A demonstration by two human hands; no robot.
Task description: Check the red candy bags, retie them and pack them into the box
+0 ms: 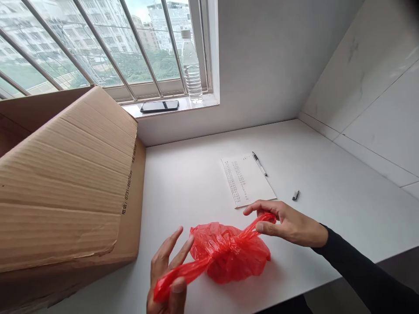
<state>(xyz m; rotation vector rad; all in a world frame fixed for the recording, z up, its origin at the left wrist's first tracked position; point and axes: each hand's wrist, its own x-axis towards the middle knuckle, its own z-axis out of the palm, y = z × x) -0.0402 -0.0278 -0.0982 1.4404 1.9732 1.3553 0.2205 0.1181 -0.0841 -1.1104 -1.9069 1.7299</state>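
Note:
A red plastic bag [229, 255] lies on the white table, its top gathered into a knot in the middle. What it contains is hidden. One handle end of the bag stretches to the lower left, where my left hand [166, 270] pins it under the thumb while the other fingers stay stretched out. The opposite handle end runs up to the right into my right hand [283, 224], which grips it with the fingers curled and the thumb alongside.
A large cardboard box [75, 183] with raised flaps stands at the left. Behind the bag lie a written-on paper pad [250, 183], a pen [259, 164] and a pen cap [295, 195]. The windowsill carries a phone [159, 106] and a water bottle [192, 72].

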